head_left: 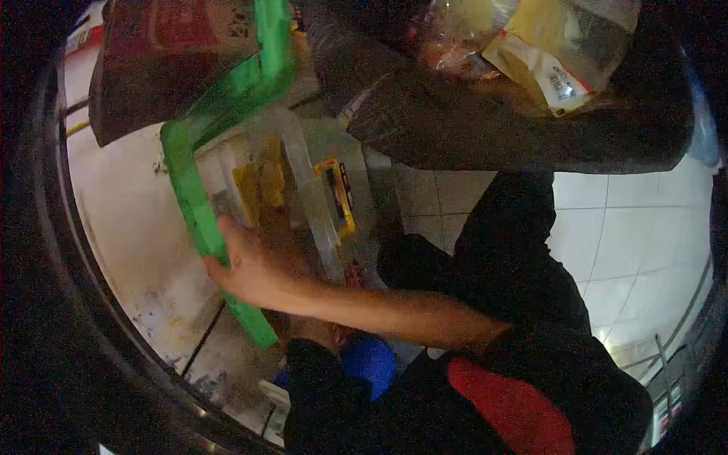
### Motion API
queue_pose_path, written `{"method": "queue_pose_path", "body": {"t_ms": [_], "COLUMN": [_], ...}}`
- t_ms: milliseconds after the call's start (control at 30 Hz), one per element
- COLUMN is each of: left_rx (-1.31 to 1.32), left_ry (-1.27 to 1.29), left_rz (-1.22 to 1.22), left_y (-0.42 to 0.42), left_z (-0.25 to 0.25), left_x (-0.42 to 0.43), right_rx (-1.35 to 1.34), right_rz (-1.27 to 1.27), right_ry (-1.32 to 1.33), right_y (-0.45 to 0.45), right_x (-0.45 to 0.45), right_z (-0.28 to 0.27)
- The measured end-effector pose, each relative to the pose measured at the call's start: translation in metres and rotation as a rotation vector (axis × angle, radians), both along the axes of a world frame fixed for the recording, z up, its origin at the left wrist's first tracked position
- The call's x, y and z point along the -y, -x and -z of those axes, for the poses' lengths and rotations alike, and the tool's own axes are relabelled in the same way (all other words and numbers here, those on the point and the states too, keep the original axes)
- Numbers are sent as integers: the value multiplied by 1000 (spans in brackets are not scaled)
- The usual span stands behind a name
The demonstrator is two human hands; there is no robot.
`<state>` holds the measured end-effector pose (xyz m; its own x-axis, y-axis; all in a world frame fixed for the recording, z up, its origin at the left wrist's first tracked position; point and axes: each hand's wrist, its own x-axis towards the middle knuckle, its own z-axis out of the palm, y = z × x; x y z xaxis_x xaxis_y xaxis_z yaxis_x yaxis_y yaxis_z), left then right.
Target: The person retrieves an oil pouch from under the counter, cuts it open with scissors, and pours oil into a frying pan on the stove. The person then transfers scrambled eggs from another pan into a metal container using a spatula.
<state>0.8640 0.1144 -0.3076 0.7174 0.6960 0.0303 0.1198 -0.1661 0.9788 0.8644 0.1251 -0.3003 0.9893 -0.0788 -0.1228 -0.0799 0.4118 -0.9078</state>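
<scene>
My right hand (246, 269) reaches in from the right, its fingers on the green rim (193, 205) of a clear plastic container (303, 182). The rim runs diagonally down on the left side of the view. Inside the container are yellow packages (259, 182) and a yellow-edged dark packet (339, 197). Below my right forearm, close to a dark sleeve, part of my left hand (318, 332) shows dimly. Its fingers and anything they hold cannot be made out.
A dark brown bag (163, 64) hangs at the upper left beside more green plastic. At the upper right a dark bag (531, 136) lies under clear wrapped packages (531, 57). A blue round object (369, 364) sits low in the middle. White floor tiles (629, 227) show at the right.
</scene>
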Motion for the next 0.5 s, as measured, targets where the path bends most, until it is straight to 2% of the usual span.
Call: {"method": "queue_pose_path", "body": {"t_ms": [167, 267, 300, 433, 500], "left_rx": [-47, -92, -103, -139, -180], "left_ry": [184, 277, 295, 319, 250], "left_rz": [32, 9, -4, -81, -116], "left_y": [21, 49, 62, 126, 150], "left_z": [31, 38, 37, 14, -22], "left_x": [-65, -102, -112, -126, -90], "right_rx": [20, 38, 55, 91, 76], "right_rz": [-34, -153, -144, -134, -181], "right_ry": [-10, -191, -166, -104, -74], "right_y": [-11, -19, -18, -21, -19], "right_x": [0, -5, -4, 6, 8], "right_z": [-9, -10, -10, -15, -27]}}
